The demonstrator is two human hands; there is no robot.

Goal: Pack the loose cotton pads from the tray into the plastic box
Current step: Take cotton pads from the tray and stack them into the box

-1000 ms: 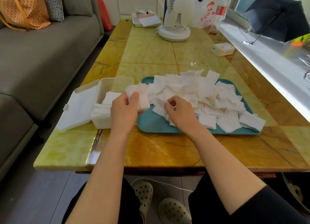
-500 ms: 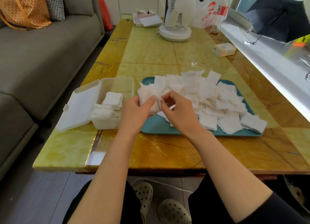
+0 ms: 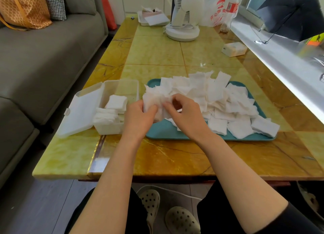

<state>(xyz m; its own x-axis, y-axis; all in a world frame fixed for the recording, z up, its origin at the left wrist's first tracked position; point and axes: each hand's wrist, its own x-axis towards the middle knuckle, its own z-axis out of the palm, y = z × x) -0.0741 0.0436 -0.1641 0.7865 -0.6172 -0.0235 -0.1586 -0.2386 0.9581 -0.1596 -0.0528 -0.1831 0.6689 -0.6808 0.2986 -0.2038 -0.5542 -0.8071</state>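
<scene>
A teal tray (image 3: pixel 168 132) on the marble table carries a heap of loose white cotton pads (image 3: pixel 219 100). Left of it stands a clear plastic box (image 3: pixel 121 88) with its lid (image 3: pixel 80 114) hinged open to the left; several stacked pads (image 3: pixel 108 112) lie inside its near part. My left hand (image 3: pixel 138 118) grips a bunch of pads (image 3: pixel 152 98) over the tray's left end. My right hand (image 3: pixel 185 114) pinches the same bunch from the right, fingertips meeting the left hand's.
A white desk fan (image 3: pixel 182 30), a plastic bag (image 3: pixel 219 11) and a paper tray (image 3: pixel 152 20) stand at the table's far end. A small white box (image 3: pixel 234 48) sits near the window sill (image 3: pixel 280 62). A grey sofa (image 3: pixel 43 49) runs along the left.
My left hand moved right from beside the box to over the tray's left end. My right hand lifted from the heap and joined it on the bunch of pads.
</scene>
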